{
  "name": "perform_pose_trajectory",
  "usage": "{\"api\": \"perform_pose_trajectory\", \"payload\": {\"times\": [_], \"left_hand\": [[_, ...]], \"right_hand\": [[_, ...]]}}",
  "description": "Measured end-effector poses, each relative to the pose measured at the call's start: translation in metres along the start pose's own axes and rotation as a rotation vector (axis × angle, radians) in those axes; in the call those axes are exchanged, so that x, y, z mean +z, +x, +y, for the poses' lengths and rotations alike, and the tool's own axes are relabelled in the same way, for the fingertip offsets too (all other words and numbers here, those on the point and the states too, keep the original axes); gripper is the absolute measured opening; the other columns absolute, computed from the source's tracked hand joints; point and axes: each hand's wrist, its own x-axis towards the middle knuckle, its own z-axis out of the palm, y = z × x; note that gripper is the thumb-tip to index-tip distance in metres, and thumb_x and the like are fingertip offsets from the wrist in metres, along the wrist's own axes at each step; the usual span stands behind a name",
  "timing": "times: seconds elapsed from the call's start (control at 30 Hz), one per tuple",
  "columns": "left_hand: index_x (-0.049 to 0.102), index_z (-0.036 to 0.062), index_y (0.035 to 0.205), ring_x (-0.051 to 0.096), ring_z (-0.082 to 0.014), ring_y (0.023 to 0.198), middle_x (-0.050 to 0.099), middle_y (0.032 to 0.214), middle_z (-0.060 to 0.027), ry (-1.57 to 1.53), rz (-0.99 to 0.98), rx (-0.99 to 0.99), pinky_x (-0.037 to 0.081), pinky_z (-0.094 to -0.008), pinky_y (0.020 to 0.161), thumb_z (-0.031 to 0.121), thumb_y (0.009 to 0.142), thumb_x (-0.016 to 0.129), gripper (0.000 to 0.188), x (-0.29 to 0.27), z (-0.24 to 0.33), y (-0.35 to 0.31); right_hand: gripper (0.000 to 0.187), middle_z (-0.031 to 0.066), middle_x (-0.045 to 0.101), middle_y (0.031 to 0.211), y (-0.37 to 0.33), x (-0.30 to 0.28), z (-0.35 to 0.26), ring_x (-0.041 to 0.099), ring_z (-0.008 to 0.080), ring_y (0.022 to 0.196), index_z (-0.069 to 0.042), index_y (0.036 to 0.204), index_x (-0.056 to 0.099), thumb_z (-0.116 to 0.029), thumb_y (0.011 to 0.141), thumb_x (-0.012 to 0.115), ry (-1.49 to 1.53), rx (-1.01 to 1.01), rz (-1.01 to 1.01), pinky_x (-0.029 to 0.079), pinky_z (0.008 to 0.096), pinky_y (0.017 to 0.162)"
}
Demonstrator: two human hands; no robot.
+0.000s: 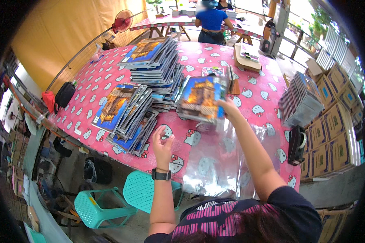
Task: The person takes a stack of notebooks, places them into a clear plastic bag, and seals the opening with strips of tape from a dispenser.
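Observation:
My right hand (pixel 228 109) is closed on the right edge of a bundle of notebooks (pixel 200 97), whose top cover shows a lit building against blue. The bundle is slightly blurred and tilted over the table. My left hand (pixel 163 141) holds nothing, its fingers apart, beside a lower pile of the same notebooks (pixel 125 111). Behind that pile rises a taller, uneven stack of notebooks (pixel 156 67) with spiral edges showing. Clear plastic sheets (pixel 215 166) lie on the table in front of me, under my right forearm.
The table (pixel 91 87) has a pink patterned cover. A bundle of notebooks in clear plastic (pixel 300 101) and a black tape dispenser (pixel 297 143) sit at its right edge. Cartons (pixel 332 129) are stacked beyond. Green stools (pixel 101 206) stand left. A person in blue (pixel 212 20) is at a far table.

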Motion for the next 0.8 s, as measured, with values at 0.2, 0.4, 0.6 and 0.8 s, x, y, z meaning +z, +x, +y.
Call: {"api": "perform_pose_trajectory", "payload": {"times": [0.2,0.4,0.6,0.8], "left_hand": [[0.047,0.0068,0.130,0.054,-0.0165,0.105,0.055,0.121,-0.0070,-0.461,-0.426,-0.595,0.041,-0.0334,0.094,0.040,0.090,0.056,0.053,0.049,-0.023,0.041],[0.048,0.0028,0.123,0.056,-0.0123,0.096,0.059,0.106,-0.0019,-0.366,-0.726,-0.322,0.045,-0.0274,0.088,0.007,0.070,0.077,0.061,0.117,-0.014,0.012],[0.051,-0.0030,0.119,0.058,-0.0173,0.096,0.062,0.106,-0.0105,-0.112,-0.624,-0.085,0.045,-0.0309,0.088,0.016,0.067,0.081,0.063,0.134,0.034,0.009],[0.055,-0.0050,0.115,0.062,-0.0273,0.092,0.063,0.105,-0.0189,0.800,-0.251,0.416,0.049,-0.0358,0.084,0.038,0.073,0.074,0.063,0.099,-0.008,0.161]], "right_hand": [[0.028,0.0121,0.065,0.085,-0.079,-0.075,0.055,0.066,0.0217,0.073,0.001,0.099,0.060,-0.018,0.079,0.067,0.439,0.312,-0.083,0.057,0.0384,0.063],[0.044,0.0100,0.062,0.099,-0.121,-0.091,0.056,0.063,0.0193,0.085,0.002,0.114,0.051,-0.004,0.073,0.066,0.290,-0.040,-0.118,0.053,0.0340,0.076],[0.053,0.0089,0.060,0.106,-0.128,-0.102,0.040,0.061,0.0201,0.091,0.000,0.122,0.047,-0.003,0.072,0.066,0.411,-0.033,-0.148,0.049,0.0346,0.084],[0.060,0.0104,0.059,0.102,-0.022,-0.017,0.012,0.063,0.0210,0.083,0.000,0.125,0.040,-0.008,0.074,0.071,0.327,-0.009,-0.125,0.055,0.0361,0.072]]}}
